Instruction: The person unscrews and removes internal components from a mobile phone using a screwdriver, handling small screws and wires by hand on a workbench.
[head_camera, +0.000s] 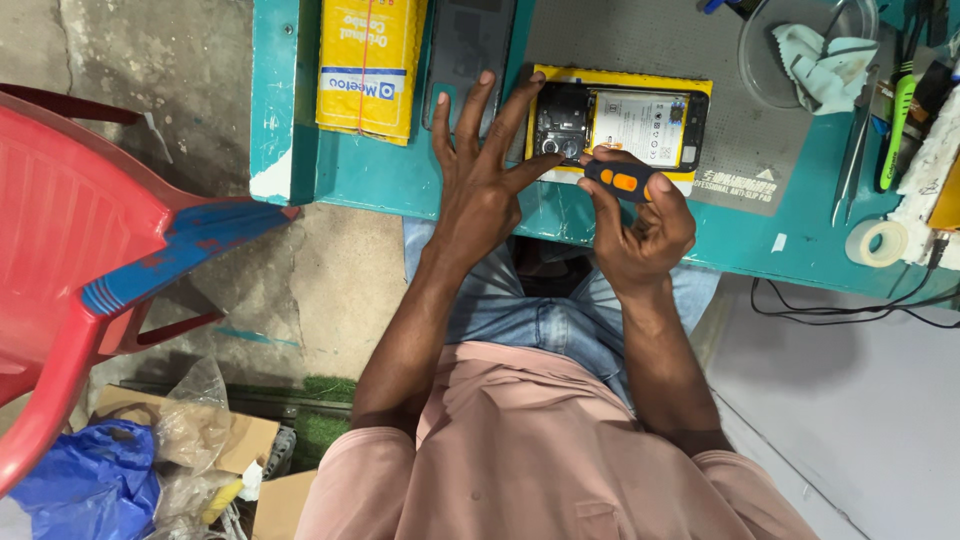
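An opened phone (620, 125) with its back off lies on a grey mat (640, 40), showing a white battery and a dark circuit board inside a yellow frame. My left hand (478, 170) rests flat with fingers spread on the phone's left end, holding it down. My right hand (640, 225) grips a dark blue screwdriver with orange buttons (622, 180), its tip at the phone's lower edge by the board. The phone's dark back cover (465, 45) lies just left of it.
A yellow padded packet (368, 65) sits on the teal table (380, 170) at left. Tweezers (852, 150), a tape roll (878, 242), a green tool (896, 120) and a clear bowl with a cloth (810, 45) stand at right. A red plastic chair (90, 260) is on the floor at left.
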